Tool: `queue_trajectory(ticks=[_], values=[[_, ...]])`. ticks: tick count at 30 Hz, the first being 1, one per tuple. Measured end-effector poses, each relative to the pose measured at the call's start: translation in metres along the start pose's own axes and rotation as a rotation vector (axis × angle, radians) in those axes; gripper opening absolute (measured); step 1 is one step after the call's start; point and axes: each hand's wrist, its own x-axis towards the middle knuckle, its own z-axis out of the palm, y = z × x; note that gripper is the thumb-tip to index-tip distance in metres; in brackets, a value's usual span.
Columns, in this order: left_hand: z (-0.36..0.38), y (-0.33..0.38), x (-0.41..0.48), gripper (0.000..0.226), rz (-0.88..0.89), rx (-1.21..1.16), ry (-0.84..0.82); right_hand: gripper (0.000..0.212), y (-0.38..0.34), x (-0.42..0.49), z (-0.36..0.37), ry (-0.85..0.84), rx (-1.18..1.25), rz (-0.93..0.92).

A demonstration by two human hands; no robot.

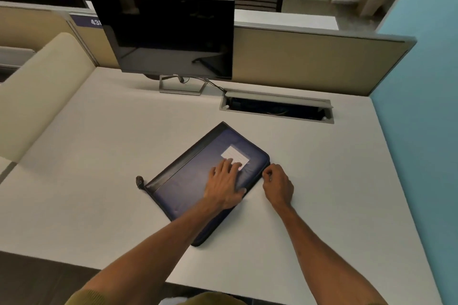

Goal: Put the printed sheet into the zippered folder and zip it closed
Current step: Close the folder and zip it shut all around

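1. The dark blue zippered folder with black trim (195,181) lies closed and angled on the white desk (99,156), centre of the frame.
2. The left hand (224,186) presses flat on its cover — fingers spread, reaching the white label (236,153).
3. The right hand (278,184) is pinched at the folder's right edge — what it grips is too small to tell.
4. A dark monitor (168,34) stands at upper centre.

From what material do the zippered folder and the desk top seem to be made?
Zippered folder: looks like dark blue faux leather or vinyl with a soft sheen; it shows faint creases and a black bound edge, though real leather cannot be ruled out. Desk top: probably laminate, pale grey and matte, smooth with no visible grain.
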Motion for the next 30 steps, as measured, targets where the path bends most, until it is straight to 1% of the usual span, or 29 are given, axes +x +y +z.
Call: queue_trajectory(ticks=[3, 5, 6, 7, 11, 13, 16, 18, 22, 27, 30], values=[[0.007, 0.015, 0.033, 0.097, 0.004, 0.124, -0.091, 0.012, 0.002, 0.002, 0.002, -0.005, 0.012, 0.014], [0.018, 0.019, 0.048, 0.119, 0.008, 0.217, -0.132, 0.015, 0.003, 0.001, 0.003, -0.004, 0.027, 0.026], [0.024, 0.019, 0.052, 0.125, 0.019, 0.263, -0.134, 0.015, 0.004, 0.001, 0.003, -0.003, 0.035, 0.028], [0.03, 0.018, 0.056, 0.125, 0.035, 0.286, -0.121, 0.015, 0.005, 0.001, 0.003, 0.0, 0.041, 0.024], [0.044, 0.003, 0.064, 0.105, 0.122, 0.22, -0.069, 0.015, 0.011, 0.009, 0.002, 0.012, 0.036, -0.025], [0.047, -0.001, 0.062, 0.1, 0.156, 0.223, -0.075, 0.015, 0.014, 0.012, 0.0, 0.028, 0.027, -0.062], [0.052, 0.0, 0.064, 0.097, 0.199, 0.262, -0.093, 0.015, 0.02, 0.028, -0.001, 0.088, 0.061, 0.0], [0.052, 0.0, 0.066, 0.096, 0.217, 0.269, -0.096, 0.017, 0.023, 0.042, -0.002, 0.093, 0.074, 0.01], [0.051, -0.001, 0.07, 0.097, 0.221, 0.277, -0.085, 0.018, 0.02, 0.068, -0.001, 0.018, 0.076, -0.065], [0.044, -0.002, 0.079, 0.099, 0.2, 0.291, -0.113, 0.012, 0.016, 0.103, -0.008, -0.155, 0.049, -0.2], [0.043, -0.002, 0.078, 0.098, 0.201, 0.281, -0.128, 0.008, 0.019, 0.114, -0.011, -0.217, 0.023, -0.249]])
